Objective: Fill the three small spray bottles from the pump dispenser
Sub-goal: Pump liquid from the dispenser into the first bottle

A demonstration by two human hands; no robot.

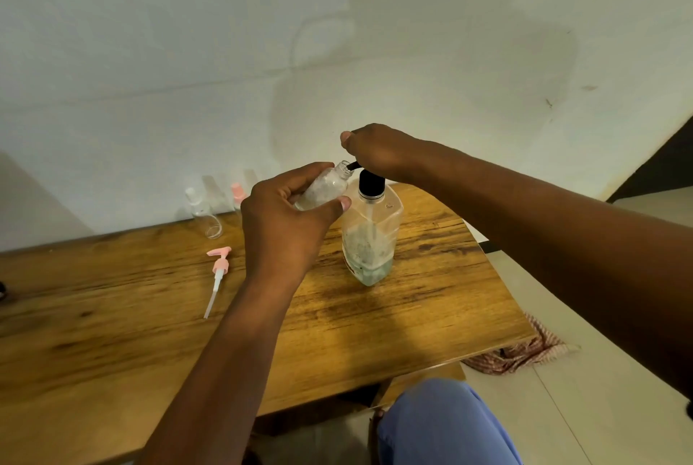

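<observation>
Clear small bottle (325, 188) tilts, clasped in left hand (285, 217), mouth at nozzle of pump dispenser (371, 236) under pressing right hand (378, 153).

A single head-worn wide-angle camera looks forward and down, close over the wooden desk (412, 314), facing the wall (337, 33).

Uncapped bottle (325, 189) tilted at dispenser (371, 232) spout

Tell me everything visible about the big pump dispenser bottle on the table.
The pump dispenser is a clear, squarish plastic bottle with a black collar and pump head, standing upright on the wooden table. A dip tube runs down inside; pale liquid fills only the bottom. The right hand presses on the pump, its black spout reaching the mouth of the small bottle tilted in the left hand.
</observation>
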